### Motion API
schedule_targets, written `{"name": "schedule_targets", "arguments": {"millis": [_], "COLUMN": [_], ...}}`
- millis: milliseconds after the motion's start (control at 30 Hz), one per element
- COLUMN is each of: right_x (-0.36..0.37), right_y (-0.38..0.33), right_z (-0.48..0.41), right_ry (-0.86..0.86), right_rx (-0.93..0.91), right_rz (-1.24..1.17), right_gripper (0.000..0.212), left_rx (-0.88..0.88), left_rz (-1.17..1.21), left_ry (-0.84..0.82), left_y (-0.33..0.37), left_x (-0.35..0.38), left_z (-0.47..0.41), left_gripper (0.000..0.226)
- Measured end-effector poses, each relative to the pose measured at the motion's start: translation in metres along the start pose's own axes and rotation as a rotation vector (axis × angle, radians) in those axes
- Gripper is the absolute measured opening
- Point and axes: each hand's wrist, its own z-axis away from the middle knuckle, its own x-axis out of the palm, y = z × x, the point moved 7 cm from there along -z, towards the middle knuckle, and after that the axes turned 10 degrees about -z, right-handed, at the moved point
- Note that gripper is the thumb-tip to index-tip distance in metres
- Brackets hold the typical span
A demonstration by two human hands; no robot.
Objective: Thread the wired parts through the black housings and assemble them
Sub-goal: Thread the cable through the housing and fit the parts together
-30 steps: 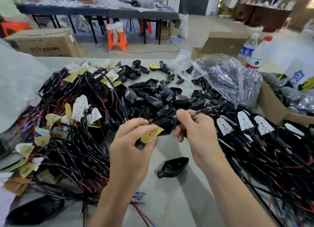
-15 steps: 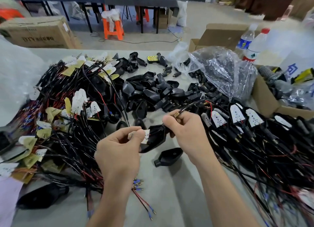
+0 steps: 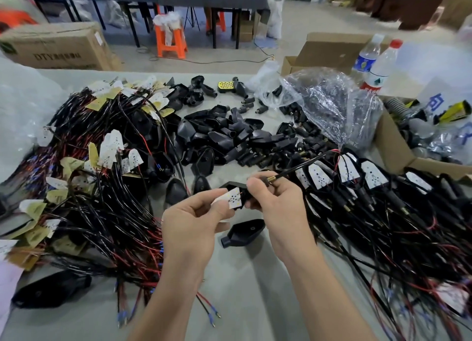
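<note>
Spare housing just below held black housing, housing pile behind it, wire tangles flanking. Left hand pinches LED board at the held black housing's mouth. Right hand pinches brass-tipped wire, probably gripping the housing too.

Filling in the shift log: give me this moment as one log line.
left hand: pinches white dotted board | right hand: pinches brass-tipped black cable | black plastic housing: held between hands | board not yet seated

board flipped white-side up, pulled against housing
</note>
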Motion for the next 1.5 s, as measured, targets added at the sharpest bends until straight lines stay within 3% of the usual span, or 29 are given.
{"name": "schedule_targets", "arguments": {"millis": [100,200,233,300,400,433,500,633,700,800,867,967,1000,1067,1133,1200,1367,1500], "right_x": [-0.001,-0.002,-0.002,-0.002,0.006,0.008,0.011,0.019,0.025,0.03,0.019,0.011,0.02,0.046,0.061,0.065,0.05,0.011], "right_y": [-0.004,-0.01,-0.012,-0.015,-0.016,-0.015,-0.011,-0.002,-0.005,-0.02,-0.046,-0.098,-0.112,-0.115,-0.106,-0.103,-0.116,-0.121], "right_z": [0.001,0.001,0.002,0.002,0.003,0.004,0.005,0.008,0.007,0.005,0.003,0.023,0.032,0.043,0.043,0.043,0.056,0.059], "right_ry": [-0.021,-0.032,-0.026,-0.025,-0.071,-0.071,-0.031,0.018,-0.051,-0.187,-0.063,0.188,0.174,-0.047,-0.292,-0.385,-0.319,-0.241], "right_rx": [-0.006,-0.043,-0.05,-0.046,-0.006,0.003,0.001,-0.022,-0.008,0.013,-0.138,-0.514,-0.665,-0.856,-0.8,-0.653,-0.621,-0.462], "right_rz": [0.067,0.101,0.094,0.059,-0.014,-0.041,-0.099,-0.062,0.017,0.355,0.611,0.752,0.88,1.146,1.296,1.363,1.316,1.202], "right_gripper": [0.012,0.007,0.01,0.014,0.014,0.016,0.015,0.019,0.013,0.016,0.022,0.02,0.014,0.016,0.021,0.018,0.014,0.018], "left_rx": [0.128,0.338,0.405,0.437,0.025,-0.073,-0.123,-0.08,-0.069,-0.08,-0.1,-0.133,-0.138,-0.129,-0.118,-0.116,-0.096,-0.068], "left_rz": [-0.274,-0.823,-0.881,-0.75,-0.054,0.083,0.197,0.224,0.199,0.189,0.226,0.273,0.279,0.286,0.304,0.357,0.587,0.447], "left_ry": [0.041,0.379,0.464,0.426,-0.115,-0.263,-0.378,-0.314,-0.258,-0.198,-0.207,-0.248,-0.265,-0.316,-0.371,-0.411,-0.587,-0.629], "left_y": [0.008,0.029,0.033,0.025,-0.005,-0.01,-0.013,-0.011,-0.011,-0.011,-0.011,-0.013,-0.013,-0.013,-0.011,-0.01,-0.004,-0.005], "left_x": [0.002,-0.013,-0.016,-0.019,-0.001,0.009,0.014,0.004,-0.002,-0.014,-0.02,-0.025,-0.026,-0.026,-0.024,-0.022,-0.009,0.013], "left_z": [-0.002,0.007,0.01,0.007,-0.01,-0.007,-0.004,-0.007,-0.011,-0.015,-0.017,-0.018,-0.018,-0.019,-0.018,-0.018,-0.014,-0.012], "left_gripper": [0.03,0.018,0.023,0.03,0.015,0.02,0.031,0.023,0.02,0.018,0.016,0.019,0.02,0.02,0.02,0.022,0.044,0.037]}}
